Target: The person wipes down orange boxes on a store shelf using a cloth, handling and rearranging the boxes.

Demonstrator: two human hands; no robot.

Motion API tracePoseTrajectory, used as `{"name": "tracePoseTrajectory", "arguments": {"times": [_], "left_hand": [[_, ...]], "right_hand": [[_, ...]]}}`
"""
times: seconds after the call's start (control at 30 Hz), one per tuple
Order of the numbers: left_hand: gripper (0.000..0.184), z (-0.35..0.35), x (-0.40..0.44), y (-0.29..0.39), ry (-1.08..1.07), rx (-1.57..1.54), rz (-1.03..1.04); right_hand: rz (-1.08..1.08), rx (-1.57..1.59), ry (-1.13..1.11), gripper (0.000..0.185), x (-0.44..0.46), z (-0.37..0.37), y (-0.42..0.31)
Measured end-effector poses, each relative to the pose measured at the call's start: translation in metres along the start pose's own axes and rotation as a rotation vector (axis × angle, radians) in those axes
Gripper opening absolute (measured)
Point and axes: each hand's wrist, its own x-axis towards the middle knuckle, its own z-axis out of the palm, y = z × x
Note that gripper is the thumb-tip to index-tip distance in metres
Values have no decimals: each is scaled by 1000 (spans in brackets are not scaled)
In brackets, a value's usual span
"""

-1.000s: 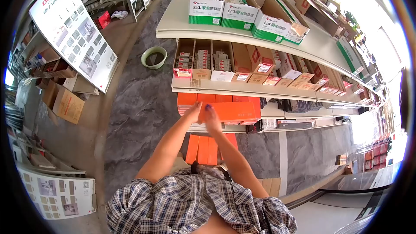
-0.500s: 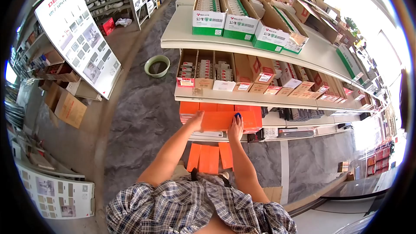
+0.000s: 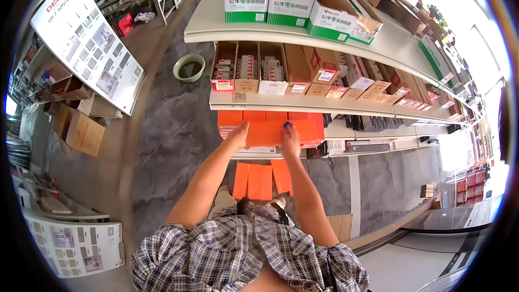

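One plaid cloth shirt (image 3: pixel 243 251) is nearest. Beyond it, at least four slim orange boxes (image 3: pixel 254 181) lie on the dark, stone-veined floor (image 3: pixel 162 146), smooth-faced and roughly parallel, one slightly askew.

Above them, two bare hands meet one long, flat-sided orange carton (image 3: pixel 265 133), just in front of the lower shelf. The left hand (image 3: pixel 238 134) has its grip clamped on the carton's left end; the right hand (image 3: pixel 291 139) lies against it farther along, with one small blue thing (image 3: pixel 287 125) at its fingertips. Whether that grip closes on the carton or only on the blue thing, I cannot tell.

Directly behind sit more orange packs, four tops showing side by side. On the next shelf (image 3: pixel 303 105), three open brown cardboard trays (image 3: pixel 247 86) hold rows of small pale blocks. One round, pale green basin (image 3: pixel 188 79) stands on the floor to the left. Higher up are white-and-green printed boxes (image 3: pixel 290 10), at least three, open-topped.
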Motion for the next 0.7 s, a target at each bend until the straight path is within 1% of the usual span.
{"name": "tracePoseTrajectory", "arguments": {"times": [0.07, 0.13, 0.2, 0.23, 0.27, 0.3, 0.33, 0.37, 0.43, 0.47, 0.53, 0.57, 0.63, 0.7], "left_hand": [[119, -3, -4, 4, -11, 21, -6], [118, -10, -5, 12, -13, 49, -8], [116, -12, -6, 24, -41, 167, -85], [116, -12, -5, 27, -50, 168, -78], [111, -12, -5, 30, -28, 203, -91], [107, -11, -5, 30, -7, 239, -107], [107, -11, -3, 29, -19, 241, -103], [108, -11, 0, 27, -19, 255, -104], [110, -8, 2, 26, -21, 280, -101], [110, -6, 3, 26, -33, 283, -89], [112, -8, 7, 27, -71, 312, -127], [113, -9, 7, 28, -84, 324, -131], [114, -11, 7, 30, -107, 321, -134], [117, -17, 3, 31, -140, 292, -175]], "right_hand": [[136, -106, 24, 45, -1, -5, 40], [251, -13, 47, 48, -1, -28, 49], [269, -1, 43, 47, 4, -27, 44], [240, 19, 39, 47, 7, -24, 38], [211, 39, 34, 47, 10, -20, 30], [138, 96, 1, 46, 11, -18, 17], [66, 154, -32, 46, 13, -17, 2], [77, 157, -38, 46, 14, -12, -12], [-158, 202, -126, 47, 14, -7, -30], [-142, 201, -128, 47, 13, -11, -29], [-187, 122, -192, 46, 20, -21, -26], [-207, 10, -159, 45, 24, -8, -10], [8, -9, -192, 44, 27, -24, 20], [161, 6, -106, 45, 28, -29, 53]]}}
